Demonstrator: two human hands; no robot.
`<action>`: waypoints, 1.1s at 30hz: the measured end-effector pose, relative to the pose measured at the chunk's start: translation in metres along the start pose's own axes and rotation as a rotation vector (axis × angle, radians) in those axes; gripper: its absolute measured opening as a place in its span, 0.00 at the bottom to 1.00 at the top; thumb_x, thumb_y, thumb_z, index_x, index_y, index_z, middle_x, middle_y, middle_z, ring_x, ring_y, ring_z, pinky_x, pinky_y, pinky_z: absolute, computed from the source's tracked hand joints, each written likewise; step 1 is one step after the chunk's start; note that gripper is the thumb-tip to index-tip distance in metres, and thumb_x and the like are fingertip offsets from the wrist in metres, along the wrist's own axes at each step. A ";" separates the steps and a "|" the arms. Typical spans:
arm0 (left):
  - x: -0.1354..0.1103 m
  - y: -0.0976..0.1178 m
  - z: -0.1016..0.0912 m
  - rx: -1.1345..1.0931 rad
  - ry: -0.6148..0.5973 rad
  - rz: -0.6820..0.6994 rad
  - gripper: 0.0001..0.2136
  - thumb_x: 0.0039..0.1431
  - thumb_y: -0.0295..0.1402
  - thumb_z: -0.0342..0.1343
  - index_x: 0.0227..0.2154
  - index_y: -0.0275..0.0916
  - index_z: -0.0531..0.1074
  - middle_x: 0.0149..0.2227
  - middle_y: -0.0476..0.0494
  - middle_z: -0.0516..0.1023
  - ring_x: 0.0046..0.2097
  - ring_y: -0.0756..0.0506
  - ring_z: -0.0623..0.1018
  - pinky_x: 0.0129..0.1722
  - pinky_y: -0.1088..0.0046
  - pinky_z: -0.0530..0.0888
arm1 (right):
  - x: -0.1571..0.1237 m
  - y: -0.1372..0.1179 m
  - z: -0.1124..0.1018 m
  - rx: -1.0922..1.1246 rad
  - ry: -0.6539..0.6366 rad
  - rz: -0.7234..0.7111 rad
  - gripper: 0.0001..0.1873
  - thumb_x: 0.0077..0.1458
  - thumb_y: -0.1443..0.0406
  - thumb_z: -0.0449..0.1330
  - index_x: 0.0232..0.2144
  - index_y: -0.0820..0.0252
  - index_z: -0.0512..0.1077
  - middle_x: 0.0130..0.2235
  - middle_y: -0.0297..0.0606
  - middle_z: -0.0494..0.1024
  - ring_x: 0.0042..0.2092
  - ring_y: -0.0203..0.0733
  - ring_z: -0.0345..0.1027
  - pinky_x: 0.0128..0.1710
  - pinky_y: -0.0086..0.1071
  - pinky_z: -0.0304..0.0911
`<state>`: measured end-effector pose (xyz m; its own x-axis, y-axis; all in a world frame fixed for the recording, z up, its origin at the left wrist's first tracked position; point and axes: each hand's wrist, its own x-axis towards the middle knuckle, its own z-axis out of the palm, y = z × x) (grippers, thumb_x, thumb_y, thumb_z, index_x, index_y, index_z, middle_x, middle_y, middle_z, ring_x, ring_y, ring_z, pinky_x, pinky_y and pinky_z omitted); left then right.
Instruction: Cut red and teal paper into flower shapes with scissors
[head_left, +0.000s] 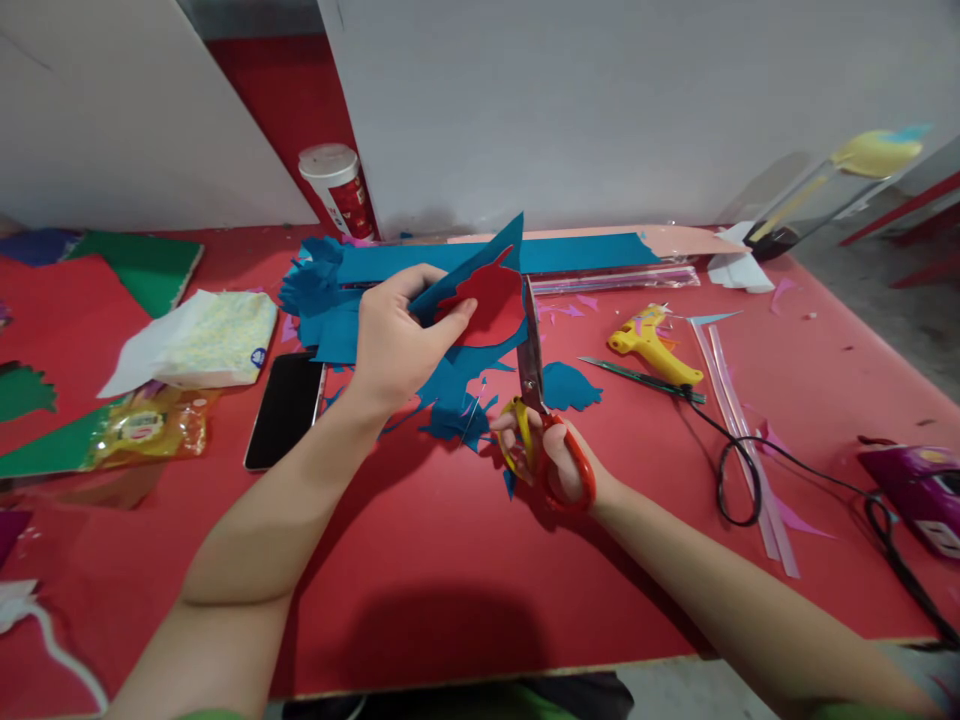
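Note:
My left hand (401,330) pinches a folded piece of blue paper with a red paper template (487,305) laid against it, held up above the table. The blue paper (510,240) shows as a border around the red shape. In my right hand (562,460) is a pair of scissors (531,350) with red and yellow handles, fingers through the loops. Its blades point away from me, along the right edge of the paper. Whether the blades are parted is hard to see. Below lie blue paper scraps (450,415) and a cut blue leaf shape (571,386).
A yellow glue gun (652,345), a craft knife (637,378) and a black cord (795,463) lie right. To the left are a phone (285,412), a tissue pack (217,335) and red and green sheets (75,320). A lidded cup (337,190) stands by the white wall.

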<state>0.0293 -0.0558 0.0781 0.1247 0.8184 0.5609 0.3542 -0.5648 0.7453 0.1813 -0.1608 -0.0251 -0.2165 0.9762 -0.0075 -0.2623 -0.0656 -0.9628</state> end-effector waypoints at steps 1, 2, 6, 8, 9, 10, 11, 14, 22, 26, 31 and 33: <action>0.000 0.000 0.000 0.009 -0.003 0.002 0.05 0.45 0.28 0.60 0.21 0.38 0.69 0.22 0.53 0.71 0.26 0.53 0.70 0.24 0.80 0.69 | 0.000 0.003 -0.001 0.022 -0.002 0.018 0.35 0.46 0.38 0.47 0.39 0.61 0.68 0.28 0.34 0.63 0.22 0.30 0.54 0.18 0.26 0.53; 0.000 0.000 0.000 0.016 -0.007 0.004 0.05 0.45 0.28 0.60 0.21 0.38 0.69 0.22 0.53 0.71 0.25 0.53 0.70 0.24 0.80 0.69 | -0.001 0.005 -0.002 0.046 -0.008 0.029 0.36 0.46 0.38 0.47 0.40 0.61 0.68 0.30 0.36 0.64 0.23 0.31 0.56 0.19 0.26 0.55; 0.000 -0.002 0.000 0.022 -0.016 -0.003 0.04 0.45 0.29 0.60 0.21 0.39 0.69 0.22 0.53 0.71 0.26 0.52 0.70 0.25 0.79 0.69 | -0.001 0.007 -0.004 0.059 -0.061 0.054 0.34 0.46 0.39 0.49 0.43 0.58 0.67 0.34 0.39 0.68 0.25 0.33 0.60 0.21 0.26 0.58; 0.001 -0.003 0.000 0.029 -0.014 -0.006 0.04 0.45 0.29 0.60 0.21 0.39 0.69 0.23 0.53 0.71 0.26 0.52 0.71 0.26 0.79 0.70 | -0.002 0.005 -0.004 0.043 -0.085 0.062 0.34 0.46 0.39 0.49 0.44 0.57 0.66 0.36 0.40 0.70 0.26 0.33 0.61 0.21 0.26 0.59; 0.001 -0.003 -0.001 0.032 -0.012 -0.006 0.04 0.45 0.29 0.60 0.22 0.39 0.69 0.23 0.53 0.71 0.26 0.52 0.71 0.26 0.78 0.70 | -0.002 0.003 -0.004 0.044 -0.090 0.059 0.33 0.47 0.40 0.50 0.45 0.57 0.66 0.37 0.41 0.70 0.26 0.33 0.62 0.22 0.26 0.60; 0.002 -0.003 -0.001 0.033 -0.011 -0.007 0.04 0.45 0.29 0.60 0.22 0.39 0.69 0.23 0.53 0.71 0.27 0.52 0.71 0.26 0.78 0.70 | -0.003 0.002 -0.003 0.052 -0.093 0.055 0.33 0.47 0.40 0.50 0.45 0.56 0.66 0.38 0.41 0.70 0.27 0.33 0.62 0.23 0.26 0.60; 0.002 -0.003 -0.001 0.032 -0.012 -0.008 0.04 0.45 0.29 0.60 0.22 0.39 0.69 0.23 0.53 0.72 0.27 0.52 0.72 0.26 0.78 0.71 | -0.003 0.002 -0.003 0.065 -0.098 0.050 0.33 0.47 0.41 0.50 0.46 0.55 0.66 0.40 0.41 0.70 0.28 0.34 0.63 0.24 0.27 0.61; 0.003 -0.003 -0.003 0.021 -0.016 -0.016 0.04 0.45 0.29 0.60 0.22 0.39 0.69 0.23 0.53 0.72 0.27 0.51 0.72 0.26 0.78 0.71 | -0.005 0.003 -0.003 0.086 -0.094 0.048 0.32 0.47 0.41 0.52 0.48 0.53 0.66 0.43 0.41 0.69 0.35 0.38 0.67 0.31 0.29 0.64; 0.004 0.001 -0.005 0.028 -0.008 -0.006 0.04 0.44 0.28 0.60 0.21 0.39 0.69 0.22 0.53 0.71 0.26 0.52 0.71 0.25 0.78 0.71 | -0.005 0.006 -0.006 0.050 -0.167 -0.008 0.42 0.44 0.35 0.43 0.52 0.54 0.62 0.48 0.45 0.66 0.40 0.44 0.65 0.39 0.36 0.65; 0.006 0.001 -0.007 0.041 -0.033 -0.011 0.04 0.44 0.28 0.60 0.22 0.39 0.69 0.22 0.53 0.71 0.27 0.52 0.71 0.26 0.78 0.70 | -0.006 0.008 -0.007 0.025 -0.164 -0.009 0.44 0.44 0.34 0.39 0.54 0.53 0.60 0.50 0.45 0.65 0.38 0.41 0.65 0.37 0.35 0.65; 0.007 -0.001 -0.008 0.035 -0.058 -0.007 0.04 0.43 0.27 0.60 0.22 0.38 0.70 0.23 0.53 0.71 0.27 0.51 0.72 0.27 0.78 0.70 | -0.007 0.007 -0.006 0.018 -0.181 -0.013 0.45 0.44 0.34 0.41 0.56 0.52 0.58 0.51 0.45 0.64 0.37 0.41 0.64 0.35 0.35 0.65; 0.008 -0.001 -0.008 0.027 -0.079 -0.001 0.04 0.43 0.27 0.60 0.22 0.38 0.70 0.22 0.53 0.71 0.28 0.51 0.72 0.27 0.78 0.71 | -0.007 0.007 -0.006 0.037 -0.180 -0.028 0.42 0.45 0.35 0.42 0.55 0.50 0.59 0.51 0.43 0.64 0.36 0.40 0.64 0.35 0.34 0.64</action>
<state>0.0221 -0.0495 0.0845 0.1968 0.8252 0.5295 0.3792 -0.5621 0.7350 0.1862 -0.1668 -0.0332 -0.3729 0.9252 0.0706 -0.3043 -0.0500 -0.9513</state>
